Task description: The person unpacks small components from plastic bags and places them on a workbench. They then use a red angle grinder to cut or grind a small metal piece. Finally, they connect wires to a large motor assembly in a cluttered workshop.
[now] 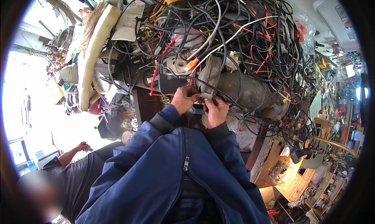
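Both my hands are close together at the front edge of a heaped workbench, at a metal bracket (207, 94) on the end of a grey cylindrical motor-like body (242, 90). My left hand (184, 100) has its thumb and fingers pinched just left of the bracket. Opposite it, my right hand (216, 110) is closed, thumb up against the bracket's lower edge. A small brass-coloured part shows between the fingertips, too small to name. Directly behind my left hand lies a black power adapter (168, 84), its cable running right, over the cylinder.
A large tangle of black, red and white cables (250, 32) covers the bench behind my hands. A long curved pale foam-like strip (95, 56) stands at the left. Another person (88, 173) in dark clothes sits at lower left. Crowded shelves (340, 142) line the right side.
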`<action>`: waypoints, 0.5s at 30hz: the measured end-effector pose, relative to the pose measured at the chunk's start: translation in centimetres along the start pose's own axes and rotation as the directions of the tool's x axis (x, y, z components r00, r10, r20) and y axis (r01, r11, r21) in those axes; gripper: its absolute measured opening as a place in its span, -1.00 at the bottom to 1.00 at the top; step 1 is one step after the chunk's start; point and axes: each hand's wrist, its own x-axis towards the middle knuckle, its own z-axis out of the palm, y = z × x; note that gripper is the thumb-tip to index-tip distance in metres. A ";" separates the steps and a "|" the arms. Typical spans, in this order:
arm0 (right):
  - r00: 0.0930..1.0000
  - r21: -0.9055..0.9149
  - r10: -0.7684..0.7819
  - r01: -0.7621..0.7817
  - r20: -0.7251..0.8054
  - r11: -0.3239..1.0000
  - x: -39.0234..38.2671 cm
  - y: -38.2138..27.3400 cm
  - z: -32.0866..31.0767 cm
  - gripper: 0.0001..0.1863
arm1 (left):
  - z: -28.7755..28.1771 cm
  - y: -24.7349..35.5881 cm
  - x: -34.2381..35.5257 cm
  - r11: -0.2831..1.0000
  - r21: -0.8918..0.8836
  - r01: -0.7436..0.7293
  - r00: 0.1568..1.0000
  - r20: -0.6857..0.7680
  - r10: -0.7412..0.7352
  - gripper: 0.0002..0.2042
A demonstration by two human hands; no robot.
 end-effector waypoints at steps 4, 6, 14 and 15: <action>0.999 -0.009 -0.042 0.042 -0.017 0.999 1.3 1.8 -0.5 -0.91 | 0.3 -0.7 0.1 0.999 -0.047 0.008 1.000 -0.009 -0.009 -0.83; 1.000 0.023 -0.019 0.019 -0.014 1.000 0.2 0.1 0.2 -0.92 | 0.1 -0.7 0.1 0.999 -0.035 0.009 1.000 -0.006 -0.009 -0.83; 1.000 0.038 -0.011 0.011 -0.010 0.999 0.4 0.2 0.2 -0.91 | -0.1 -0.1 0.2 0.997 -0.023 0.070 0.997 0.042 -0.069 -0.86; 1.000 0.038 -0.006 0.007 -0.027 0.999 0.2 -0.2 0.5 -0.90 | -0.1 0.0 0.1 0.995 -0.007 0.101 0.993 0.067 -0.100 -0.87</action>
